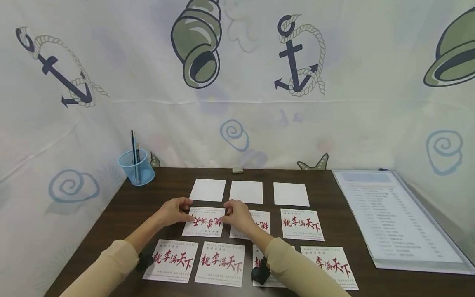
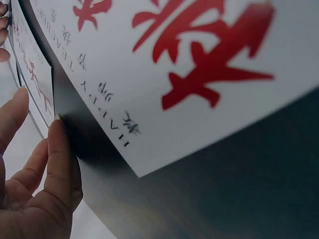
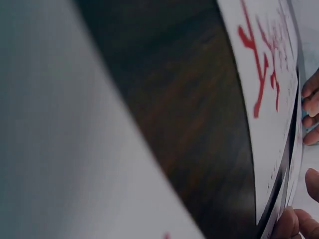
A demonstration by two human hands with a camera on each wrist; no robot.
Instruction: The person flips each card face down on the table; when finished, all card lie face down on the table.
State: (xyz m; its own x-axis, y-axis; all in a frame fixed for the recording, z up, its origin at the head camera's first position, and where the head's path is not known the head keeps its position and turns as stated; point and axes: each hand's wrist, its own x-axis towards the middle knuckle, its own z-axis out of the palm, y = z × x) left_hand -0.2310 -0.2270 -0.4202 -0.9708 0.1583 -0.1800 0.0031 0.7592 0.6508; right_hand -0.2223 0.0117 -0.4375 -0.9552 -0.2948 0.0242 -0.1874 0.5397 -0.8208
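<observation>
In the head view, a white card (image 1: pixel 203 229) with red characters lies upside down in the middle row, between my two hands. My left hand (image 1: pixel 171 213) holds it by its left side, thumb over the face and index finger at the far corner. At the opposite side my right hand (image 1: pixel 240 218) grips the card's edge, thumb and index finger spread along it. The left wrist view shows left-hand fingers (image 2: pixel 59 149) at the card's corner. Partly covered by my right hand is another upside-down card (image 1: pixel 262 222).
Nearest me runs a row of printed cards (image 1: pixel 219 276), one partly hidden by my right arm. An upright printed card (image 1: pixel 302 233) lies right of my hands. Several blank cards (image 1: pixel 246 192) line the back. A blue pen cup (image 1: pixel 139 171) and printed sheet (image 1: pixel 404 218) flank them.
</observation>
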